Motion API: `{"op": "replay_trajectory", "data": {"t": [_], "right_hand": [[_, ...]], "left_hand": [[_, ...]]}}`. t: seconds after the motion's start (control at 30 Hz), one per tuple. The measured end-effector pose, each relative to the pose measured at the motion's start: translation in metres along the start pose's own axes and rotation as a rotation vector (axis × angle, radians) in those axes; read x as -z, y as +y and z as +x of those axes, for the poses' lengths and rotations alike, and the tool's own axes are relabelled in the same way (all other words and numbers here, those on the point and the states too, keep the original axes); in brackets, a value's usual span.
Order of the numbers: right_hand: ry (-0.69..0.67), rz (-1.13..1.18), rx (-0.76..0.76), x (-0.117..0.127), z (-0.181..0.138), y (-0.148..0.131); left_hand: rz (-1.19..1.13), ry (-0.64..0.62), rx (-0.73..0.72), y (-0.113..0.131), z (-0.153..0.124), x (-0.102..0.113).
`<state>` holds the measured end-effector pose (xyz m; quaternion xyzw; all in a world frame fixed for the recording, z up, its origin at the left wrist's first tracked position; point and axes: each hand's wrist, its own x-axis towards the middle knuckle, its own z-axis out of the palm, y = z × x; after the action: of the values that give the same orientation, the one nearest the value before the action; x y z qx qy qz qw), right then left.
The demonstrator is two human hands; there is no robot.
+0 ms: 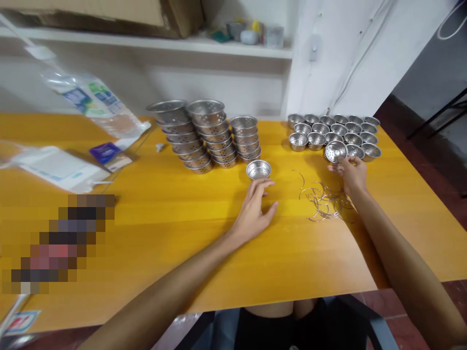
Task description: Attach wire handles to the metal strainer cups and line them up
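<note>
My right hand (350, 172) pinches the rim of a small perforated metal cup (336, 152), tilted above the front row of similar cups. More of these cups (316, 141) stand in close rows at the back right of the table. Over the table's middle, my left hand (255, 209) has its fingers apart and holds nothing. Just beyond its fingertips sits a single metal cup (259, 169). Between the two hands lies a loose heap of thin curved wire pieces (324, 204).
Leaning stacks of metal cups (189, 141) stand at the back centre. Plastic packaging (98, 102), a white packet (60, 167) and a purple packet (105, 153) lie left. Behind the table (153, 257) runs a shelf (146, 43) with a cardboard box (109, 14).
</note>
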<state>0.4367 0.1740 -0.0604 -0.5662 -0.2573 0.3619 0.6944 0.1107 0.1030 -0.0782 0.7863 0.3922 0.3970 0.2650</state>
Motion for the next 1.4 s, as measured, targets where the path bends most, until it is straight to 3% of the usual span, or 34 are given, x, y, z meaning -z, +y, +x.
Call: {"op": "replay_trajectory", "data": {"t": [0.2, 0.5, 0.7, 0.77, 0.93, 1.1, 1.27, 1.4], "right_hand": [[0.036, 0.052, -0.068, -0.002, 0.010, 0.005], [-0.012, 0.044, -0.102, 0.001, 0.014, 0.003], [-0.001, -0.041, -0.013, 0.006, 0.001, -0.007], [-0.040, -0.207, 0.138, 0.010, -0.012, -0.012], [-0.373, -1.091, 0.632, 0.013, -0.050, -0.015], [-0.530, -1.381, 0.921, -0.009, -0.072, 0.006], [-0.661, -1.521, 0.900, -0.028, -0.088, 0.009], [-0.736, -1.627, 0.759, -0.033, -0.099, -0.004]], "left_hand": [[0.030, -0.011, 0.022, -0.001, 0.001, 0.000], [0.034, -0.005, 0.009, 0.000, 0.000, -0.001], [0.275, 0.199, -0.090, -0.001, 0.005, 0.010], [0.407, 0.233, -0.058, -0.008, 0.009, 0.016], [0.539, 0.131, 0.099, -0.027, 0.016, 0.023], [0.421, 0.111, 0.133, -0.024, 0.019, 0.025], [0.169, 0.081, 0.143, -0.015, 0.017, 0.025], [-0.258, 0.238, 0.179, -0.008, 0.012, 0.019]]}}
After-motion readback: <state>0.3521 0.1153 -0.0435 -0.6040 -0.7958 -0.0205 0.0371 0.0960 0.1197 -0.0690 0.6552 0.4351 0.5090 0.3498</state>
